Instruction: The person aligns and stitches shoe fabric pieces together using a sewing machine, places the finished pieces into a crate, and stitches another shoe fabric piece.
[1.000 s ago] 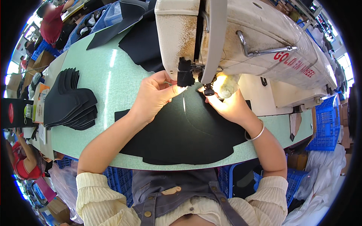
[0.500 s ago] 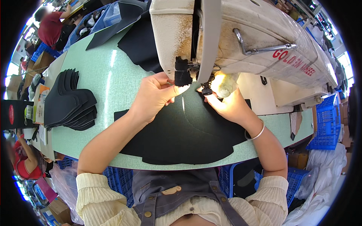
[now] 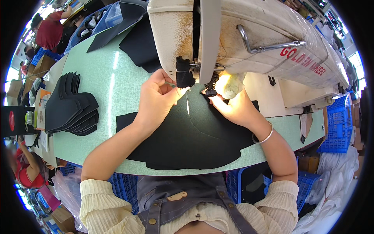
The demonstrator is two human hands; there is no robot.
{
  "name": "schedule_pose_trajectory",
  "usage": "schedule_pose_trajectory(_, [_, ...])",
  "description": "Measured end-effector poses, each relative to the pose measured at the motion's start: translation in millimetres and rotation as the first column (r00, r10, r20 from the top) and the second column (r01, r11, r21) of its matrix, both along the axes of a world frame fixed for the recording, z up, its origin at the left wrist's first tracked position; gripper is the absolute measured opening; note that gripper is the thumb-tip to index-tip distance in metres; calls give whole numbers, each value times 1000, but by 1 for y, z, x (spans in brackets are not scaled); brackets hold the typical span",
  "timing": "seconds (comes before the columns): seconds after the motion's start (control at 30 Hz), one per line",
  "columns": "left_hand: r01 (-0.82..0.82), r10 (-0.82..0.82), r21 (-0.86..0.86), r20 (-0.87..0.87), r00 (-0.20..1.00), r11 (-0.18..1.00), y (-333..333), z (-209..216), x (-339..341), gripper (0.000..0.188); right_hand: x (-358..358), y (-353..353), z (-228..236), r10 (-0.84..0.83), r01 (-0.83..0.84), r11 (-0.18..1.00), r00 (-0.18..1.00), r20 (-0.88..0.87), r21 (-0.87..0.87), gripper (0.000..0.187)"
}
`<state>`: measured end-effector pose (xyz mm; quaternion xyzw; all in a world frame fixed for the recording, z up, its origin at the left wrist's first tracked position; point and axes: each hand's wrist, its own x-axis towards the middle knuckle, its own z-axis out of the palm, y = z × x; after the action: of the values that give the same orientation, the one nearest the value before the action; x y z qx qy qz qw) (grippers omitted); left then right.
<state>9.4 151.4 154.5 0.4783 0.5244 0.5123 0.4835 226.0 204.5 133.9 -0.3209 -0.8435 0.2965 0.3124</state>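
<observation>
Sitting left on the green counter (image 3: 97,136) is a stack of black pieces (image 3: 72,106); then left hand (image 3: 154,100), fingers bent at the black panel (image 3: 185,142) partly under the sewing machine (image 3: 253,43), and right hand (image 3: 237,109) touching that panel. Can't tell if either's gripping.

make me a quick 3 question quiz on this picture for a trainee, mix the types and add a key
1. Multiple choice: what stands over the far edge of the black sheet?
a) a drill press
b) a sewing machine
c) a printer
2. True or false: the bangle circles the wrist of the left hand.
3. Fill in the blank: the tabletop under the stack of black cut pieces is light ____.

Key
1. b
2. False; it is on the wrist of the right hand.
3. green
</observation>
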Motion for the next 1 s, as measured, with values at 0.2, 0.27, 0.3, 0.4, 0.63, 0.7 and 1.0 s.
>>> schedule_pose_trajectory(0.2, [47,-1,-121,354,935,992,-5,-4,3,13,3,8,-18,-42,42,977,999,-3,209,12])
schedule_pose_trajectory(0.27, [81,-23,-134,389,921,988,-4,-5,2,15,1,7,-18,-40,44,981,999,-25,189,19])
schedule_pose_trajectory(0.3, [109,-45,-139,397,917,984,-2,-8,0,15,1,7,-17,-39,43,981,999,-26,189,19])
schedule_pose_trajectory(0.4, [122,-60,-140,379,923,983,0,-8,-2,15,-2,4,-10,-12,18,987,999,-39,157,12])
schedule_pose_trajectory(0.63, [22,-14,-53,155,988,998,3,-6,5,12,0,1,-2,-17,19,996,1000,-24,86,14])
schedule_pose_trajectory(0.7, [6,-1,-41,124,992,999,3,-3,8,11,0,2,-5,-20,16,994,999,39,106,15])
schedule_pose_trajectory(1.0, [-117,112,-35,-113,987,993,5,-4,4,6,-2,-1,-1,-8,8,1000,1000,-9,17,16])
